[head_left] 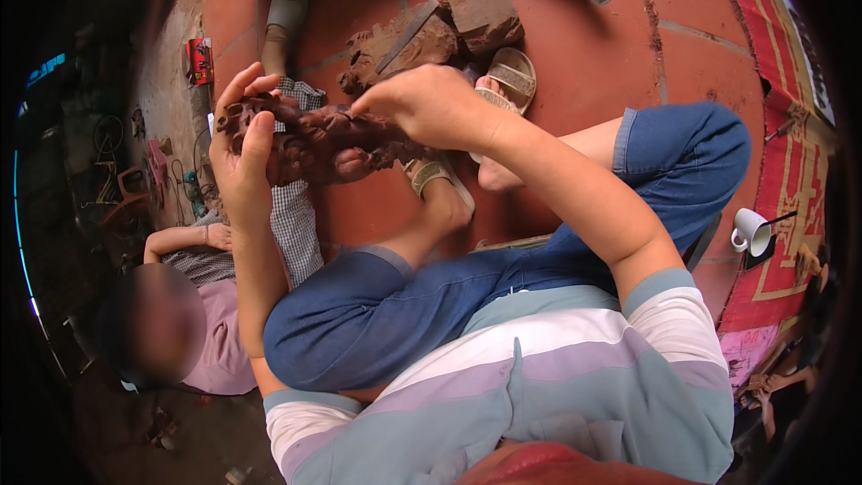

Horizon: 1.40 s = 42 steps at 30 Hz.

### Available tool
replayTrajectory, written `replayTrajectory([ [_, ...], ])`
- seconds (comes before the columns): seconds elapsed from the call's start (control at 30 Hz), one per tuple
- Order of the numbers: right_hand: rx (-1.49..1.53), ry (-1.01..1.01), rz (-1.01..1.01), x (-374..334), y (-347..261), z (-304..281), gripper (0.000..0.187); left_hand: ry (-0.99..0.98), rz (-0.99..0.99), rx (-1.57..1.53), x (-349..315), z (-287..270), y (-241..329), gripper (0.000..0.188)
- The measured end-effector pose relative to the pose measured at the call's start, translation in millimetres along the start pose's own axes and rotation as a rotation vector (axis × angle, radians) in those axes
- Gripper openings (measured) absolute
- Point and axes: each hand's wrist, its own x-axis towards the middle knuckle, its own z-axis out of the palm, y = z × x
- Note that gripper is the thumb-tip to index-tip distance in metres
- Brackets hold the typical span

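A knobbly, dark reddish-brown wood carving (310, 139) is held up in front of me, above my bent legs. My left hand (238, 157) grips its left end, thumb on the near side and fingers behind. At the carving's upper right, my right hand (435, 108) is closed, its fingertips pinched against the surface. Whether a small tool or scrap sits in that pinch is hidden by the fingers. Rounded lumps and small hollows cover the carving.
Beyond my hands, a rough wood lump (417, 58), a flat strip (409, 34) and a squared block (482, 9) lie on red tiles. A person in a pink top (224, 332) sits at left. At right, a white mug (750, 232) stands near a red patterned mat (759, 283).
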Motion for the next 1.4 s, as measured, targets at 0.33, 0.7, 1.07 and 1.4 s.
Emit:
replayTrajectory([
  [0.33,0.161,-0.147,0.152,-4,9,-5,0.021,-0.01,0.028,0.113,0,-3,-6,0.054],
  [0.7,-0.069,0.011,0.226,-81,50,16,0.028,-0.022,0.048,0.123,-4,-8,-5,0.049],
  [1.07,0.184,0.279,0.258,-111,46,65,0.031,-0.01,0.06,0.087,-3,-11,-6,0.049],
  [1.4,-0.109,0.153,0.247,-110,47,68,0.039,-0.009,0.044,0.133,-5,-11,-8,0.053],
])
